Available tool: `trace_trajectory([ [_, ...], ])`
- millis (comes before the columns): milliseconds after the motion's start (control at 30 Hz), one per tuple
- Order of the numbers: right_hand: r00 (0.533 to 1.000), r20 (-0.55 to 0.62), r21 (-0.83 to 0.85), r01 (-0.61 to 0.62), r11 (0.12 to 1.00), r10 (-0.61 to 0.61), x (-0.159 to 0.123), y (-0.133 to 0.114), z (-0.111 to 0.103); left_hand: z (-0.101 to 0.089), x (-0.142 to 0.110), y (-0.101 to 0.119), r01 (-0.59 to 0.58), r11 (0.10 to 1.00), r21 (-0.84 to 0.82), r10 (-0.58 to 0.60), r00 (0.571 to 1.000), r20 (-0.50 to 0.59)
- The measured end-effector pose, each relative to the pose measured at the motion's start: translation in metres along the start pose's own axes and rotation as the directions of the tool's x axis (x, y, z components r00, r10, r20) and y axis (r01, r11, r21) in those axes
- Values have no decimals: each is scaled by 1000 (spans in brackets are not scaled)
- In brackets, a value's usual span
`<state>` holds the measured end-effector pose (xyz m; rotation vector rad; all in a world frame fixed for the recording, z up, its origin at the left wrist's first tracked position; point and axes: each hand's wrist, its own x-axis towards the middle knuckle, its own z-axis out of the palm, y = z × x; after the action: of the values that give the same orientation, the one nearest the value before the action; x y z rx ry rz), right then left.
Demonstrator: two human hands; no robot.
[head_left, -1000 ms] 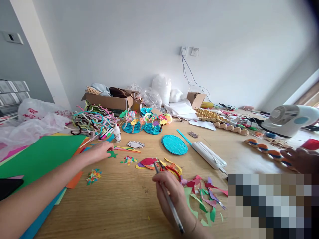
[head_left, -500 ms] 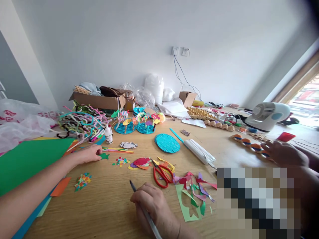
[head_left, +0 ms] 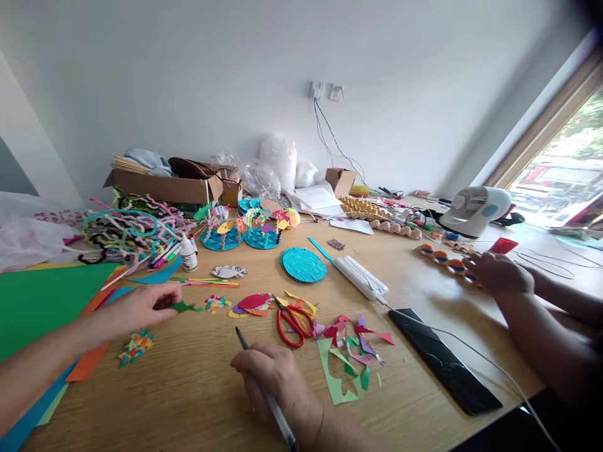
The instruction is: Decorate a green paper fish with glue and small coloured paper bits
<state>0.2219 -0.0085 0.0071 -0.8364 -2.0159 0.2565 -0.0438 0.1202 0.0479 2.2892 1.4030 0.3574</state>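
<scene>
Between the fingertips of my left hand [head_left: 162, 300] is a small green paper cutout [head_left: 187, 307], its tail end showing past the fingers. My right hand [head_left: 280, 383] is closed round a pen [head_left: 268, 402], tip pointing up and away from me. Just beyond it lie red-handled scissors [head_left: 294, 323] and a pile of paper fish cutouts [head_left: 254, 304], a red one on top. Round paper dots [head_left: 218, 304] sit right of my left hand, and small coloured paper bits [head_left: 135, 347] lie nearer me. A white fish drawing [head_left: 229, 271] rests beside a glue bottle [head_left: 188, 253].
Blue discs [head_left: 304, 265] and a white power strip [head_left: 360, 276] occupy the middle. Paper scraps [head_left: 348, 351] and a black phone-like slab [head_left: 445, 361] lie to the right. A co-worker's hands [head_left: 502, 273] touch a painted egg-carton strip [head_left: 440, 257]. Coloured sheets [head_left: 61, 301] cover the left.
My left hand has picked the green cutout up off the table. My right hand, still with the pen, has drawn back from the scissors. The view has turned right.
</scene>
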Motion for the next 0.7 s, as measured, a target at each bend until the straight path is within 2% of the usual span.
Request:
trace_trajectory([
  [33,999,6,35,-44,998,44,0,0,0,6,-7,10,-43,998,-53,46,997,60],
  [133,980,38,140,-200,970,197,1,0,-1,26,-25,42,-60,990,-124,79,985,153],
  [233,931,107,272,-364,891,348,3,-1,-3,44,-34,69,-21,983,-181,52,984,171],
  [333,878,178,404,-476,781,443,5,1,-1,56,-37,86,26,972,-232,5,992,129],
  [433,830,186,502,-540,676,525,5,6,5,65,-40,93,64,959,-278,-32,992,120],
  [500,813,178,522,-556,647,555,5,10,9,69,-42,95,75,936,-344,-39,993,113],
  [600,805,164,491,-568,660,570,6,14,12,72,-45,92,51,887,-458,-28,998,58],
  [700,808,168,450,-572,686,564,4,16,13,76,-47,87,35,867,-498,-25,999,26],
])
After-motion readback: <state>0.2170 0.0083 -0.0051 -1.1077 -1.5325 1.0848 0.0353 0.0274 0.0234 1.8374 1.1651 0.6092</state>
